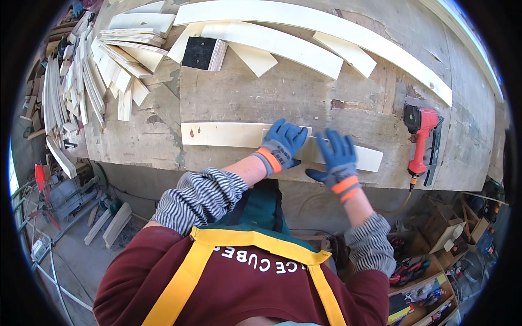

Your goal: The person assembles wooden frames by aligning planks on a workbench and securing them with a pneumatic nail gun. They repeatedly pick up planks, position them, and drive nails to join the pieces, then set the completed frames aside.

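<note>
Both my hands wear blue-and-grey work gloves with orange cuffs. Across the near part of the bench lies a pale wooden strip point(223, 134), with a second, shorter wooden strip point(367, 158) overlapping or meeting it under my hands. My left hand point(283, 143) straddles the strips near their joint, fingers at the far edge and thumb at the near edge. Just to its right, my right hand point(338, 158) is over the shorter strip with its fingers spread, slightly blurred. Whether it touches the wood I cannot tell.
A red nail gun point(422, 136) with a hose lies on the wooden bench point(255, 103) at right. Long curved strips point(326, 30) and a black-topped wooden block point(204, 53) are at the far side. Stacked slats point(128, 54) fill the left. Toolboxes point(429, 277) stand below right.
</note>
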Available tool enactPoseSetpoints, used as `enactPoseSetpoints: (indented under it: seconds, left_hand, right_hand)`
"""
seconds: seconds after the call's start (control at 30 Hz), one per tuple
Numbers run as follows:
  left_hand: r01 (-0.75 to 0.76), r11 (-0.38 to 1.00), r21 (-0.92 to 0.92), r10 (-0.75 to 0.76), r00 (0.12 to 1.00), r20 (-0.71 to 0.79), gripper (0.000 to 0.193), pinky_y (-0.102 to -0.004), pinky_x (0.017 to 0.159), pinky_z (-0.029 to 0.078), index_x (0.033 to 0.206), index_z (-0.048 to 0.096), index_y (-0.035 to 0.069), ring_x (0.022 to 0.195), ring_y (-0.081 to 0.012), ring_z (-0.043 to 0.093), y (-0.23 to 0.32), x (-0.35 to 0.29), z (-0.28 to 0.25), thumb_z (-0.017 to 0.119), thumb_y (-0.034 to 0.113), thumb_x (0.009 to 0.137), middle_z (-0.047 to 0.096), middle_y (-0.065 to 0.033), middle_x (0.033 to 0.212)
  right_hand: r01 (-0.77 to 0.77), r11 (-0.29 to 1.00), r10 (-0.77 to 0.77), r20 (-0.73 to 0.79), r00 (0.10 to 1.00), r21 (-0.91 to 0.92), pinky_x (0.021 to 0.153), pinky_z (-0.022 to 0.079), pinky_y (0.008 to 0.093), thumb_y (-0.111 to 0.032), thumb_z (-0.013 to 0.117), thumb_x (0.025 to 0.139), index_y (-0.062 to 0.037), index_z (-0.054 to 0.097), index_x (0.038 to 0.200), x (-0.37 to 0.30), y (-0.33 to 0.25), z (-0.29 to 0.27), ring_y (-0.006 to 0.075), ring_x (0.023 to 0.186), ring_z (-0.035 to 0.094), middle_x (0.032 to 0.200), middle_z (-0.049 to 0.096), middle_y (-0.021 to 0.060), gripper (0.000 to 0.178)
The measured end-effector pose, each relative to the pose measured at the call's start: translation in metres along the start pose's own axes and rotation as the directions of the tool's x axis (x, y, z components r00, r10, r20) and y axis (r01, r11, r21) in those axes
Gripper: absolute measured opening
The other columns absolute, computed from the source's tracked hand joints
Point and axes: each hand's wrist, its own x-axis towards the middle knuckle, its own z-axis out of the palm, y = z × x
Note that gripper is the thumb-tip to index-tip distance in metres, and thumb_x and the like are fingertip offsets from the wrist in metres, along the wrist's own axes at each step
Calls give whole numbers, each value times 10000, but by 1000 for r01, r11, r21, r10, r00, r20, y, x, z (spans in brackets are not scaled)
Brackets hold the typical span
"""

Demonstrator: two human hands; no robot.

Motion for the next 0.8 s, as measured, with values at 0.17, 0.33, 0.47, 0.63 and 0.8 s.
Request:
enactPoseSetpoints:
  seconds: [0.17, 0.33, 0.47, 0.63, 0.8]
  left_hand:
    - [163, 984, 65, -156, 982, -102, 1022, -546, 1148, 271, 1473, 433, 156, 1283, -301, 429, -62, -57, -6, 802, 595, 626, 471, -76, 1391]
    - [212, 976, 48, -212, 977, -17, 1027, -493, 1116, 332, 1475, 428, 154, 1241, -296, 471, -114, -110, 5, 863, 474, 601, 498, -83, 1371]
    - [267, 961, 73, -268, 963, 5, 1015, -468, 1106, 353, 1464, 434, 150, 1241, -302, 472, -138, -146, -2, 878, 430, 596, 498, -75, 1363]
    - [229, 973, 37, -229, 973, -8, 1004, -465, 1105, 352, 1469, 429, 160, 1262, -296, 459, -151, -155, -6, 874, 417, 607, 488, -63, 1387]
    - [253, 967, 29, -253, 967, 13, 1003, -458, 1114, 338, 1478, 421, 171, 1272, -280, 451, -148, -150, -6, 869, 420, 617, 483, -52, 1401]
  right_hand:
    - [50, 999, -50, 21, 999, -1, 1126, 335, 504, -333, 826, 660, -216, 448, 1477, -2, 34, 30, 320, 1266, 480, 1378, 514, 104, 908]
    - [23, 996, -15, 89, 996, -86, 1137, 328, 510, -254, 834, 656, -205, 449, 1476, -21, 74, -1, 328, 1269, 476, 1373, 513, 113, 907]
    - [-32, 997, 40, 111, 993, -77, 1151, 314, 518, -228, 836, 654, -203, 433, 1486, -26, 83, 8, 333, 1279, 467, 1380, 501, 117, 925]
    - [-1, 995, 12, 121, 993, -96, 1163, 305, 518, -187, 830, 649, -218, 429, 1489, -5, 61, 18, 327, 1291, 456, 1397, 483, 103, 932]
    - [57, 992, -36, 184, 982, -113, 1173, 302, 510, -174, 820, 652, -229, 426, 1490, 7, 44, 19, 316, 1306, 447, 1403, 484, 85, 928]
